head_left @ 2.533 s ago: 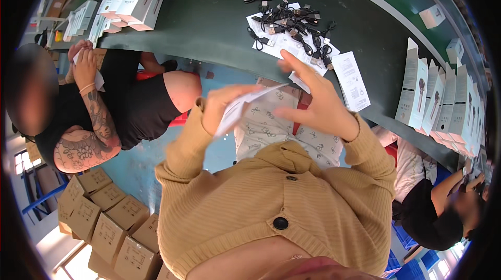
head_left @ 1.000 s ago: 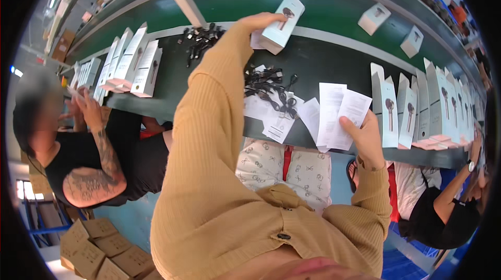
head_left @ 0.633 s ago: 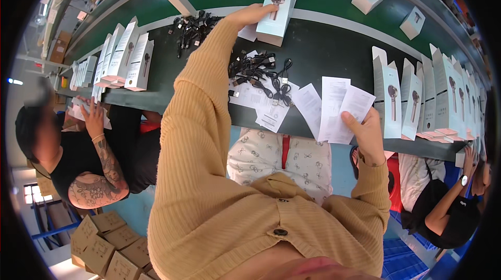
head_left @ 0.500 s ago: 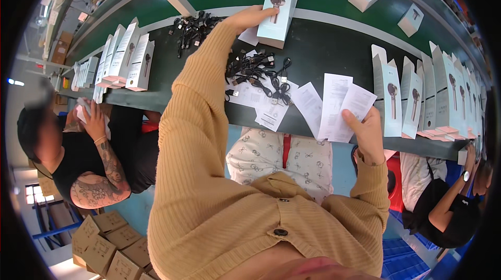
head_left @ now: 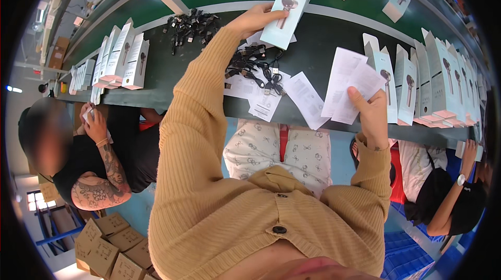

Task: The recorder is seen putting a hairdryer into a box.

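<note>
Left hand (head_left: pixel 259 18) closed round a box (head_left: pixel 283 25), right hand (head_left: pixel 372 114) pinching sheets (head_left: pixel 344 79).
The box tilts, flaps up, its inside hidden; just below the left hand cables (head_left: pixel 249 61) lie on papers (head_left: pixel 267 105), with another heap (head_left: pixel 192 28) to its left. Right of the right hand stand cartons (head_left: pixel 436 81), flaps raised, contents hidden. Dark bench (head_left: pixel 326 34) shows between the hands, its near edge passing beneath the right wrist.

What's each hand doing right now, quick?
Left hand: closed, holding a box.
Right hand: closed, holding papers, thumb on top.
</note>
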Motion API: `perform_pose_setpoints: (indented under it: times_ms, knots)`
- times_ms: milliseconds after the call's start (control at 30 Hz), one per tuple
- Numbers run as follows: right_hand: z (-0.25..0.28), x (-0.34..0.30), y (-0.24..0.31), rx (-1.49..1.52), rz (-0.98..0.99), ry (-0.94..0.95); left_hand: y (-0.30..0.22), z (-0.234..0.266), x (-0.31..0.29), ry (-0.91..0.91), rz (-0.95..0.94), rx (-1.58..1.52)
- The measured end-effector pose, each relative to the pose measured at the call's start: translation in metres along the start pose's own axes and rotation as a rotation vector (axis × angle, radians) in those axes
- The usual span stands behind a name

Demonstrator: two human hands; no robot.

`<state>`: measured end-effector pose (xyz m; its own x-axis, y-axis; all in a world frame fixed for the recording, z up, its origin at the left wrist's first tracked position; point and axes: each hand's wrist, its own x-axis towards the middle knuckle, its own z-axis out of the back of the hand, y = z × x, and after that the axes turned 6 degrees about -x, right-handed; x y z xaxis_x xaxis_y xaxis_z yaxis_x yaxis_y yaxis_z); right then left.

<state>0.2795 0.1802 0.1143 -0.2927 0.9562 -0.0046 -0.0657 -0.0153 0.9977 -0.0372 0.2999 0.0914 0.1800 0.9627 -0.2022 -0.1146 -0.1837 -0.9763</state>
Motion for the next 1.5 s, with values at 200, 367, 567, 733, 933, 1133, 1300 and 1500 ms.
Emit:
perform_pose_setpoints:
  times_ms: [200, 367, 567, 733, 933, 1133, 1300, 1500]
  knots:
    - [0.03, -0.008, 0.03, -0.229, 0.17, -0.235, -0.028, -0.014, -0.054, 0.029, -0.262, -0.027]
    - [0.046, -0.034, 0.08, -0.441, 0.41, -0.312, -0.054, -0.036, -0.115, 0.073, -0.457, 0.072]
    - [0.027, -0.024, 0.154, -0.906, 0.762, 0.065, -0.033, -0.06, -0.179, -0.001, -0.384, 0.12]
    - [-0.003, 0.003, 0.166, -1.288, 0.858, 0.357, -0.013, -0.089, -0.21, -0.039, -0.234, -0.003]
    - [-0.04, 0.023, 0.168, -1.609, 0.925, 0.534, 0.026, -0.121, -0.226, -0.074, -0.131, -0.203]
    - [-0.076, 0.026, 0.174, -1.877, 0.936, 0.683, 0.047, -0.135, -0.232, -0.056, -0.111, -0.365]
    - [-0.087, 0.029, 0.174, -1.863, 1.058, 0.543, 0.055, -0.132, -0.236, -0.049, -0.083, -0.45]
    - [-0.105, 0.039, 0.162, -1.547, 0.791, 0.81, 0.059, -0.126, -0.237, -0.026, -0.112, -0.373]
